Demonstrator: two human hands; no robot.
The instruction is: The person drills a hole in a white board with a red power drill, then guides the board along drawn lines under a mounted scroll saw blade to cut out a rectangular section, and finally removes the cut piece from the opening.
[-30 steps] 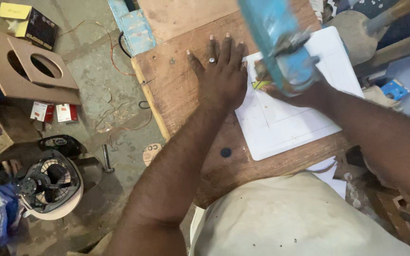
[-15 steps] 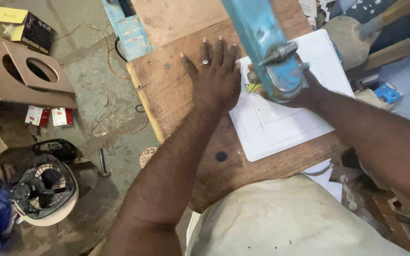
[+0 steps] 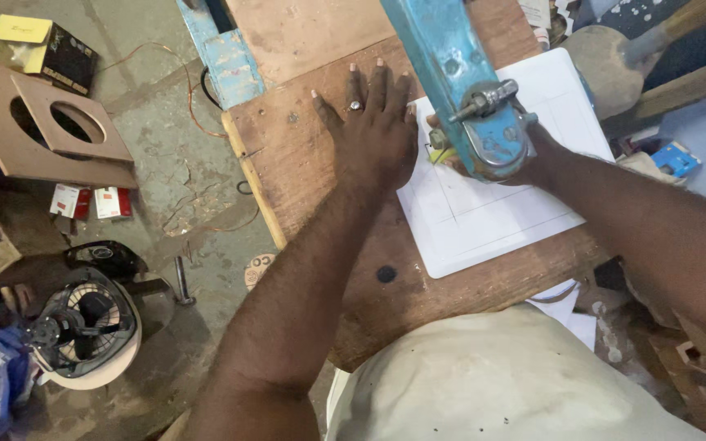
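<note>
The left hand lies flat, palm down, on the wooden surface, its fingers spread apart and pointing away from the body, a ring on one of them. The edge of this hand touches the left side of a white board that lies flat on the surface, marked with thin pencil lines forming a grid. The right hand rests on the white board, mostly hidden behind a blue metal machine arm that reaches in from the top of the view and ends in a worn head with a bolt and nut. Whether the right fingers are spread or curled cannot be told, though they sit just beside a small yellow piece under the head.

On the concrete floor to the left stand a brown panel with a round hole, a small fan, a yellow and black box and two red and white packets. A dark round hole shows in the surface near the person's body.
</note>
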